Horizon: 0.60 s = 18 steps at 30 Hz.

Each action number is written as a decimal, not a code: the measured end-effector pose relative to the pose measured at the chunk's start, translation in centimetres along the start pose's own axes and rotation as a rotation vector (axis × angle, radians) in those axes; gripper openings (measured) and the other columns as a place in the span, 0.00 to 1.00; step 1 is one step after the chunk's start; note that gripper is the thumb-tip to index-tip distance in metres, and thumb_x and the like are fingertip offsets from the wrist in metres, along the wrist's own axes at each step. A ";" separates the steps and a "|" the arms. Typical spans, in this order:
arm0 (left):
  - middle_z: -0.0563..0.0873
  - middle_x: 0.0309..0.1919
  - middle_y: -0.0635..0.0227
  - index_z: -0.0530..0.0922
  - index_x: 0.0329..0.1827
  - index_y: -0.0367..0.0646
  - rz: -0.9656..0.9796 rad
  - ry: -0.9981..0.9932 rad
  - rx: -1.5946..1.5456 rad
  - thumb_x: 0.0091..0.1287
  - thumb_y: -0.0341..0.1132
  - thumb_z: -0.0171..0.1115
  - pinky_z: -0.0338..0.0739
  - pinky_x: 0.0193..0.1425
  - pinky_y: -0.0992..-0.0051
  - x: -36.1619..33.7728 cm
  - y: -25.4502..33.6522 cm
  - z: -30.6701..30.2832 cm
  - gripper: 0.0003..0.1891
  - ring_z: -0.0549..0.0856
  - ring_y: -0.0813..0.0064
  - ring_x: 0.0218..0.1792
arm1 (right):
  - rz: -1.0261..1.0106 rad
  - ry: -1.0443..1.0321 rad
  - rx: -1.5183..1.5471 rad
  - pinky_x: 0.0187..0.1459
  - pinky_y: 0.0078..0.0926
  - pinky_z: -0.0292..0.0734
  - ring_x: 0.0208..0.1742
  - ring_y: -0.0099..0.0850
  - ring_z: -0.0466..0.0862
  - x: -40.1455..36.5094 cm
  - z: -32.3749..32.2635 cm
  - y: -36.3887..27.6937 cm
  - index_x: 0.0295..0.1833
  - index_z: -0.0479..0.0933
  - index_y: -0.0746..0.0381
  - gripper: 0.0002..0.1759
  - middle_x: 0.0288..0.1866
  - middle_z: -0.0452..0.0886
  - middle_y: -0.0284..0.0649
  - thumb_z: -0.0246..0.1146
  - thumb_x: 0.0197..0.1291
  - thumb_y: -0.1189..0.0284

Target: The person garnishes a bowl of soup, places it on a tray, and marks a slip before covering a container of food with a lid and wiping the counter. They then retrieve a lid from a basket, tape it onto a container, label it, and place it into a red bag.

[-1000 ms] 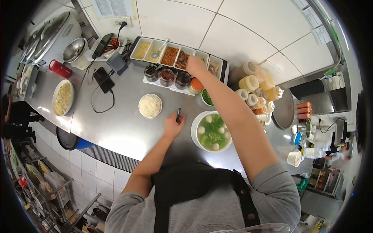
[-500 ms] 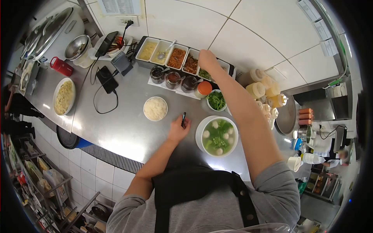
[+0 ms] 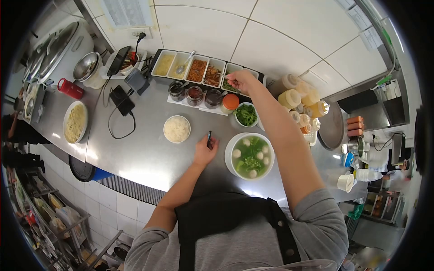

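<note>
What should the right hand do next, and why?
Maybe pinch some green bits, because the right hand is right at their tub. I can't tell whether it already holds any.

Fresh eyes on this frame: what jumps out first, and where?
Bright green soup dotted with pale balls, on the steel counter to the right of the left hand. Next, the right hand, at the row of food containers along the wall, fingers over one with green contents. Then the red cylinder, toward the counter's left end.
</note>
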State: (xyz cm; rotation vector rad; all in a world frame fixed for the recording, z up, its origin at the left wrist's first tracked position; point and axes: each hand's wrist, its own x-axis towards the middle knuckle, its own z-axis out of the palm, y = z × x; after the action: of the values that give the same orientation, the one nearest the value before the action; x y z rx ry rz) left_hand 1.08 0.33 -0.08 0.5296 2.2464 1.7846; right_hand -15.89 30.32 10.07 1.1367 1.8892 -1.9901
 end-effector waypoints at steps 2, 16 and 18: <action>0.83 0.21 0.69 0.79 0.36 0.38 0.012 0.002 0.015 0.64 0.33 0.73 0.76 0.26 0.75 -0.1 0.1 -0.1 0.10 0.80 0.79 0.19 | 0.009 -0.015 0.074 0.28 0.24 0.75 0.27 0.28 0.81 -0.1 -0.5 0.5 0.47 0.84 0.66 0.06 0.29 0.82 0.39 0.62 0.68 0.80; 0.82 0.20 0.69 0.80 0.37 0.39 0.099 0.026 0.117 0.64 0.34 0.72 0.76 0.28 0.74 0.0 -1.1 0.2 0.09 0.80 0.78 0.20 | -0.335 -0.105 0.099 0.35 0.23 0.77 0.31 0.25 0.81 -20.3 -8.3 -0.9 0.53 0.82 0.73 0.12 0.34 0.85 0.41 0.64 0.67 0.79; 0.82 0.20 0.69 0.80 0.37 0.39 0.103 0.029 0.112 0.65 0.33 0.71 0.76 0.28 0.74 -0.2 -0.7 0.3 0.09 0.80 0.78 0.20 | -0.295 -0.096 0.032 0.37 0.21 0.77 0.32 0.23 0.80 -24.4 -10.2 1.9 0.52 0.83 0.71 0.11 0.35 0.84 0.37 0.64 0.68 0.77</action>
State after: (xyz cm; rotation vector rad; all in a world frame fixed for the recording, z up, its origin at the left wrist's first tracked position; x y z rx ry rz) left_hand 1.30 0.37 -0.84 0.6565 2.3903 1.7316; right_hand 6.29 30.25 24.66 0.7889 2.0824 -2.1853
